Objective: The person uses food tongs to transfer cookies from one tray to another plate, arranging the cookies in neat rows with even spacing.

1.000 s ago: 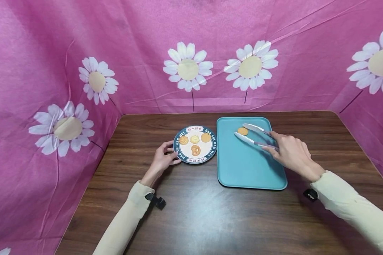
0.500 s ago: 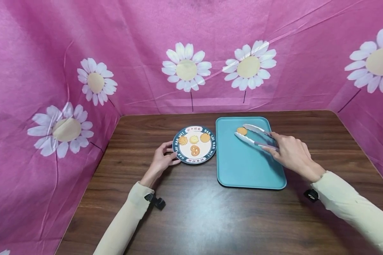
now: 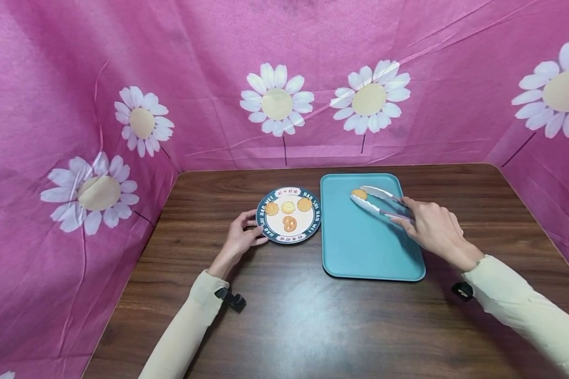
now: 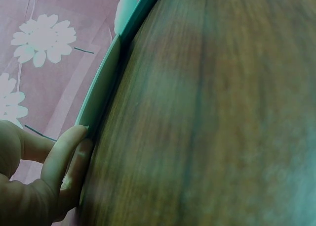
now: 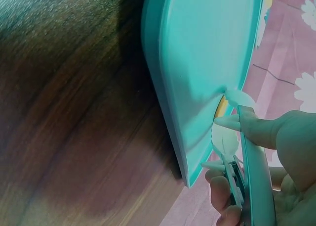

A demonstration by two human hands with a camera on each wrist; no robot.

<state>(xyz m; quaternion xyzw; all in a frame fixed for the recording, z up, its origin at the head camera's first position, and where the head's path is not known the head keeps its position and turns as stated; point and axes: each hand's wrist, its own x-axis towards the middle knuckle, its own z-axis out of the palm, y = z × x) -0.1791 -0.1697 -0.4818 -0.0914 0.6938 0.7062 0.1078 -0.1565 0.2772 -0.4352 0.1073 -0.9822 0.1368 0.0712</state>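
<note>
On the left side of the plate (image 3: pixel 276 225), my left hand (image 3: pixel 239 236) grips the blue-patterned rim with thumb and fingers. A swirl cookie (image 3: pixel 272 209), a pale yellow cookie (image 3: pixel 288 207), a round cookie (image 3: pixel 304 205) and a pretzel (image 3: pixel 290 224) lie on it. My right hand (image 3: pixel 433 229) holds metal tongs (image 3: pixel 367 205) over the turquoise tray (image 3: pixel 360 252). Between the tong tips is another round cookie (image 3: pixel 359 194), at the tray's back left. In the right wrist view the cookie (image 5: pixel 221 107) shows edge-on, partly hidden by the tongs (image 5: pixel 256 186).
Plate and tray sit side by side, nearly touching, on a dark wooden table (image 3: pixel 284 316). A pink cloth (image 3: pixel 208 79) printed with white daisies hangs behind and along both sides. Each wrist carries a black camera strap.
The near arm of the tongs has shifted slightly up toward the round cookie, and the gap between the tips is narrower. My left hand and the plate stay put.
</note>
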